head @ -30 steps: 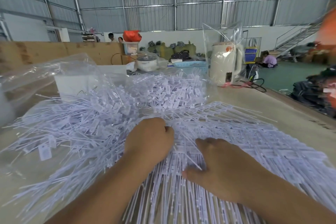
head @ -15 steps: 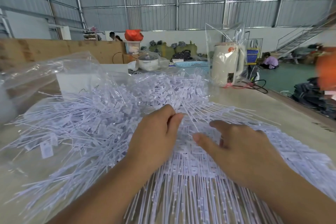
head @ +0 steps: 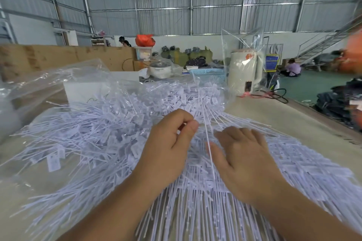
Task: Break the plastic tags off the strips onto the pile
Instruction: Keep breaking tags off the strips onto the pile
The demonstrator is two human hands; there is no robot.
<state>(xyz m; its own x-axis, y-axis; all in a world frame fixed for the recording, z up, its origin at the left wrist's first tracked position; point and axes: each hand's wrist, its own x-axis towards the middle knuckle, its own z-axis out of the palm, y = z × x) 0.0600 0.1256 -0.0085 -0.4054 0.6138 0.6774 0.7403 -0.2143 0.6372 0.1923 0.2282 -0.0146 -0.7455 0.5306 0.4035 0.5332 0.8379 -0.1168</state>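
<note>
A big pile of loose white plastic tags [head: 109, 133] spreads over the table to the left and back. In front of me lies a stack of white tag strips [head: 195, 207], fanned out toward me. My left hand [head: 168, 150] is lifted over the middle and pinches a thin white tag stem [head: 207, 137] between thumb and forefinger. My right hand [head: 242, 158] lies flat on the strips, fingers spread and straight, pressing them down. The stem runs down between my two hands.
A clear plastic bag [head: 39, 88] and a white box [head: 82, 90] sit behind the pile at the left. A cream kettle [head: 244, 72] in a bag, a blue basket [head: 207, 73] and a cooker pot [head: 160, 69] stand at the back. Bare table [head: 274, 119] lies to the right.
My left hand has risen from the strips and now pinches a single tag stem pulled upward. My right hand has slid forward and flattened on the strips.
</note>
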